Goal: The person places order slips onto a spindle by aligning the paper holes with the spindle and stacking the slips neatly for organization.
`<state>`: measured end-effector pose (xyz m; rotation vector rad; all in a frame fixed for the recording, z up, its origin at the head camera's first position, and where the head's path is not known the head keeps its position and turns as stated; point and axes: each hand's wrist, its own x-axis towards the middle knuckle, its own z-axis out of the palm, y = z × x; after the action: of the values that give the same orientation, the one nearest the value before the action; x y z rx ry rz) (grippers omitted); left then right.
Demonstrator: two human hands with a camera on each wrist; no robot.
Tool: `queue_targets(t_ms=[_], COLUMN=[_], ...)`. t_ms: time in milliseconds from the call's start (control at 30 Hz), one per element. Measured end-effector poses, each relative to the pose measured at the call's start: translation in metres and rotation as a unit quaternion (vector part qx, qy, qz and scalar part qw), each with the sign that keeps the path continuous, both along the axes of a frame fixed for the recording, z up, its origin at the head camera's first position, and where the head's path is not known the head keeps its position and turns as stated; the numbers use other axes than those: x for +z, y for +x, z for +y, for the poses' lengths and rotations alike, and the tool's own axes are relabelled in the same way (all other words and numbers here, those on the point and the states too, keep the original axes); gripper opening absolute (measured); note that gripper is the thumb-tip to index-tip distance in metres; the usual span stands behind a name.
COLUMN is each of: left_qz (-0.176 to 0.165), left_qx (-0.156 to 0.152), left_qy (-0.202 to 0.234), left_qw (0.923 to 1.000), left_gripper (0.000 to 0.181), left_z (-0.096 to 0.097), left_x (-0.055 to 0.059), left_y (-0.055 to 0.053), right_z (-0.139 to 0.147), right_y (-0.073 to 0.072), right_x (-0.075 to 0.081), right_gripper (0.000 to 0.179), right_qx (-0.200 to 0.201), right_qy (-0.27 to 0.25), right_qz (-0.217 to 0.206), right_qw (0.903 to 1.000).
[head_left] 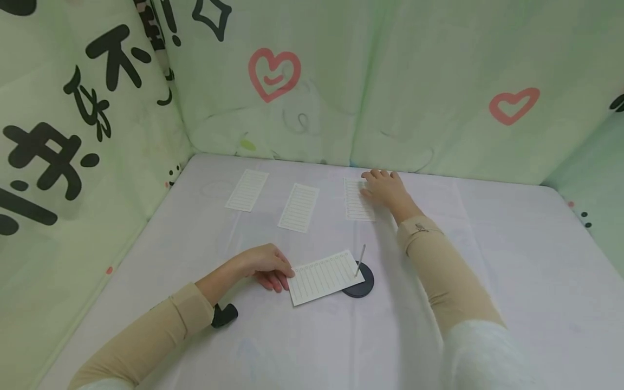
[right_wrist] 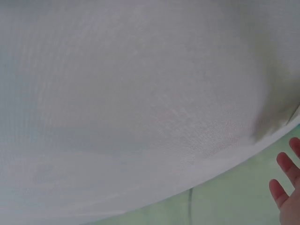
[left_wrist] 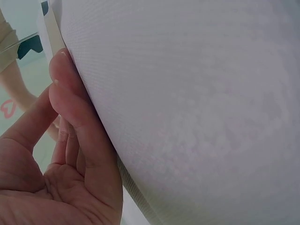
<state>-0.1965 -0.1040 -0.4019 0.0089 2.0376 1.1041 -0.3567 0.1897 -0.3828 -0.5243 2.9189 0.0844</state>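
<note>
My left hand (head_left: 269,265) pinches the left end of a white lined paper slip (head_left: 324,277) low over the table. The left wrist view shows the thumb and fingertip (left_wrist: 63,65) together at the slip's edge. At its right end, the slip overlaps a round black base (head_left: 362,292), and a thin metal spike (head_left: 361,260) rises there at a slant. My right hand (head_left: 385,189) reaches to the back with fingers spread, over the right side of another lined slip (head_left: 355,200). Only some right fingers (right_wrist: 289,168) enter the right wrist view.
Two more lined slips, one at the back left (head_left: 247,190) and one near the middle (head_left: 298,208), lie on the white-covered table (head_left: 487,260). Pale green printed curtains (head_left: 322,81) close in the back and sides. A black device (head_left: 225,315) sits at my left wrist.
</note>
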Motion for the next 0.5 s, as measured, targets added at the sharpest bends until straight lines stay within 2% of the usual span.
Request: queue_targets(t_ms=[133, 233, 500], left_qz=[0.0, -0.001, 0.0], left_qx=[-0.002, -0.004, -0.002], left_qy=[-0.002, -0.002, 0.003], left_qw=[1.0, 1.0, 1.0], left_gripper=[0.013, 0.013, 0.013], left_z=[0.0004, 0.0005, -0.0003], left_x=[0.0014, 0.0018, 0.0012], left_y=[0.0, -0.0002, -0.0003], right_z=[-0.0005, -0.001, -0.0058], right_y=[-0.0067, -0.009, -0.0083], right_x=[-0.0041, -0.0062, -0.0073], right_gripper=[0.051, 0.052, 0.05], right_qx=[-0.018, -0.039, -0.055], right_qy=[0.009, -0.003, -0.007], right_qz=[-0.022, -0.034, -0.032], right_qw=[0.9995, 0.9986, 0.9979])
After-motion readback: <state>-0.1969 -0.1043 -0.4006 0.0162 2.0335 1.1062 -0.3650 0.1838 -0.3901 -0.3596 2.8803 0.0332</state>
